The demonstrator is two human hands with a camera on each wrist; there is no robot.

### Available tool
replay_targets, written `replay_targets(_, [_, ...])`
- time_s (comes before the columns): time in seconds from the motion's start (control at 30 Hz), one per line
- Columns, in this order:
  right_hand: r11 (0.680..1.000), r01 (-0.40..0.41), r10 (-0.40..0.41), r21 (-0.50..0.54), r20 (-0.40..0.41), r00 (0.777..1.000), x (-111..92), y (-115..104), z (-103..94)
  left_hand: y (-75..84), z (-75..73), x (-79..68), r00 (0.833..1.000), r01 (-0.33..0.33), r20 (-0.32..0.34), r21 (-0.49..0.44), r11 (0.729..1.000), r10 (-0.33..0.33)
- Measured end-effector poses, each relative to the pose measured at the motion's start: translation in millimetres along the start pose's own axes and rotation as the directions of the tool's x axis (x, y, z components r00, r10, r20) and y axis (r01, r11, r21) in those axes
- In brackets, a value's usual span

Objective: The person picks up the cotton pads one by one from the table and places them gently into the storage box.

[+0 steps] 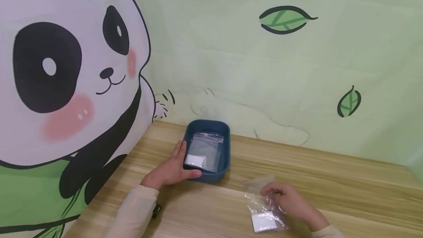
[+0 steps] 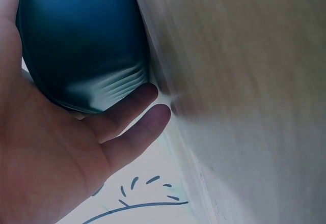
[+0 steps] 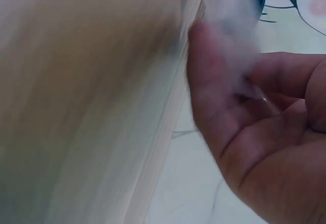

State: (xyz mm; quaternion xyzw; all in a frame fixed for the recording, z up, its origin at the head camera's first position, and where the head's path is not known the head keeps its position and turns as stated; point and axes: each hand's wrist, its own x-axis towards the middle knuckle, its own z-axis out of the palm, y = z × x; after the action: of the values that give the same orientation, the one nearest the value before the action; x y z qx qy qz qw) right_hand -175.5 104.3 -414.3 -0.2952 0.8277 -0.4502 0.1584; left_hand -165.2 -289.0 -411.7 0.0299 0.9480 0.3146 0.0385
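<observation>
A dark blue plastic bin stands on the table, with flat clear zip bags inside, a white paper slip showing in them. My left hand rests against the bin's near left corner, thumb over the near rim. Its straight fingers lie along the outer wall in the left wrist view. At the right, my right hand pinches a crinkled clear zip bag between thumb and fingers. A white slip lies in the lower part of that bag. The right wrist view is blurred around the bag.
The wood-grain table runs back to a light green cloth wall printed with leaves. A large panda picture covers the left side. A small black object shows beside the left sleeve.
</observation>
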Motion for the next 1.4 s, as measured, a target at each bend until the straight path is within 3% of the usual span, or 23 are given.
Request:
replay_targets(0.23, [0.999, -0.018, 0.017, -0.033, -0.038, 0.999, 0.0, -1.0, -1.8, 0.2, 1.8, -0.2, 1.000, 0.015, 0.014, 0.005, 1.000, -0.015])
replay_targets(0.67, [0.999, -0.007, 0.009, 0.043, -0.037, 0.999, 0.9, -2.8, 1.8, -2.6, -1.5, -2.4, 1.000, 0.003, 0.025, 0.007, 1.000, -0.003])
replay_targets(0.8, [1.000, -0.013, 0.014, 0.024, -0.045, 0.999, 1.6, -7.4, 3.7, -1.1, -2.9, -2.0, 1.000, 0.008, 0.027, 0.000, 1.000, -0.008])
replay_targets(1.0, [0.995, -0.083, 0.074, -0.051, -0.165, 0.984, 5.4, -17.5, 12.1, -0.4, -2.9, -0.3, 1.000, -0.011, 0.025, 0.002, 1.000, 0.011])
replay_targets(1.17, [0.991, -0.132, 0.135, 0.029, -0.282, 0.950, 8.2, -27.0, 16.6, 0.9, -3.9, -0.5, 0.999, -0.025, 0.027, 0.002, 1.000, 0.025])
replay_targets(1.3, [0.989, -0.132, 0.148, 0.072, -0.309, 0.940, 8.1, -31.8, 15.5, 0.2, -4.1, -0.5, 0.999, -0.028, 0.028, 0.007, 1.000, 0.028])
replay_targets(1.4, [0.989, -0.120, 0.139, 0.081, -0.296, 0.945, 8.5, -34.7, 13.4, -1.5, -3.8, -0.6, 0.999, -0.022, 0.029, 0.012, 1.000, 0.022])
